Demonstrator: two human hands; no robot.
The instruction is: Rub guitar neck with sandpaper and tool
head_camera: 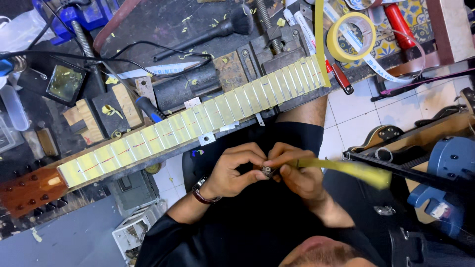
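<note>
both my hands pinch a small metal piece (267, 171); left hand (232, 170), right hand (297, 173), yellow tape strip (346, 168) trailing off my right.

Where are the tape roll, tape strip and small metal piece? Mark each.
tape roll (333, 39), head view, left side of the ring.
tape strip (346, 167), head view, mid-length.
small metal piece (267, 171), head view, its exposed end.
</note>
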